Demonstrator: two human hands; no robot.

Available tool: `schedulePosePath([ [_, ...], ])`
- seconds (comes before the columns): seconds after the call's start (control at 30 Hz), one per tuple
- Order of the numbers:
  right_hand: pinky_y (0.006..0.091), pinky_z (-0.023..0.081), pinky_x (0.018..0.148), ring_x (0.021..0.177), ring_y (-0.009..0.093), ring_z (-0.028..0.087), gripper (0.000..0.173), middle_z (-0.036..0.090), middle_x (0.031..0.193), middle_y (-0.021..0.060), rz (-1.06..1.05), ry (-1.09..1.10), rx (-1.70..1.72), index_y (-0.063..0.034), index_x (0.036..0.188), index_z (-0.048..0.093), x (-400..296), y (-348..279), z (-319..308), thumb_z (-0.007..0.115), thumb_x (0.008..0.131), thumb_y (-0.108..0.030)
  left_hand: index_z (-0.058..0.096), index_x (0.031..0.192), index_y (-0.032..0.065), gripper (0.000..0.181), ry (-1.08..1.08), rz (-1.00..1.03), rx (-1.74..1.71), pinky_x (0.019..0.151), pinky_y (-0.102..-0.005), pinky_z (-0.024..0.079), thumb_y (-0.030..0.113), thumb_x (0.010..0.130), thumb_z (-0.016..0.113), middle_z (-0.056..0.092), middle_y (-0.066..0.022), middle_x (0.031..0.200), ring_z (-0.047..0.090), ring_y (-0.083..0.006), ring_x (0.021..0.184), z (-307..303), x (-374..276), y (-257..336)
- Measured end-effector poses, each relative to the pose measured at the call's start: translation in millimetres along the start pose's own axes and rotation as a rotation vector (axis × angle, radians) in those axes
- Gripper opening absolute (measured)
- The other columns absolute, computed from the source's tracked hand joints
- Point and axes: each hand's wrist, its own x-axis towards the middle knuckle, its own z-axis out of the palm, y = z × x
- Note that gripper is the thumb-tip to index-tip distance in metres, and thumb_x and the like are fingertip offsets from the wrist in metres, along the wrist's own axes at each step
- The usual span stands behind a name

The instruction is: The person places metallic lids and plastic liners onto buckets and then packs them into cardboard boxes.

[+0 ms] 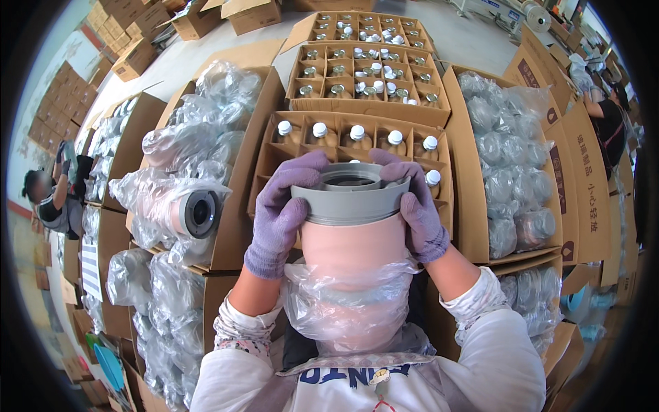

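Both my hands wear purple knit gloves and grip a pink cylindrical container (355, 242) by its grey ringed end (350, 208). My left hand (283, 211) clasps the ring's left side, and my right hand (417, 206) clasps its right side, thumbs on the near face. Inside the ring is a smaller grey ring with a dark middle. A clear plastic bag (350, 304) is bunched around the lower part, close to my chest. Behind it stands a divided carton (443, 159) holding white-capped bottles (357, 135); the container hides part of the carton.
At left, a carton (252, 170) holds bagged goods, with another pink container (198, 212) on top. At right, a carton (458, 154) holds more bagged goods. Farther back, divided cartons (368, 107) hold jars and loose white caps. Two people (56, 201) (610, 118) work at the sides.
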Motion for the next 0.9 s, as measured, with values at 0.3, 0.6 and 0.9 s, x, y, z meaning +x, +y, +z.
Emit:
schedulePosePath([
  [0.3,0.041,0.026,0.115,0.138,0.024,0.036,0.069,0.038,0.149,0.0117,0.233,-0.118,0.372,-0.0069,0.136,0.049,-11,20,-26,0.065,0.087,-0.053,0.065,0.112,-0.0015,0.028,0.047,0.034,0.609,0.095,-0.038,0.045,0.006,0.086,0.057,0.063,-0.0164,0.109,0.058,-0.0301,0.106,44,-8,49],
  [0.6,0.0319,0.045,0.081,0.082,0.017,0.059,0.028,0.067,0.089,0.0044,-0.073,-0.08,-0.566,-0.0046,0.093,0.068,-6,-22,1,0.077,0.081,-0.028,0.062,0.121,-0.0005,0.032,0.048,0.012,0.792,0.094,-0.0345,0.048,0.006,0.09,0.057,0.068,-0.0156,0.106,0.063,-0.0264,0.105,66,-16,70],
  [0.9,0.0275,0.045,0.087,0.096,0.011,0.057,0.027,0.065,0.108,0.0067,0.037,-0.027,-0.23,-0.0048,0.097,0.062,-3,-2,-5,0.074,0.087,-0.027,0.031,0.146,0.0077,0.082,-0.124,-0.254,-0.513,0.11,-0.0453,0.035,0.07,0.092,0.039,0.042,-0.0229,0.144,0.046,-0.0344,0.129,8,-12,-38],
])
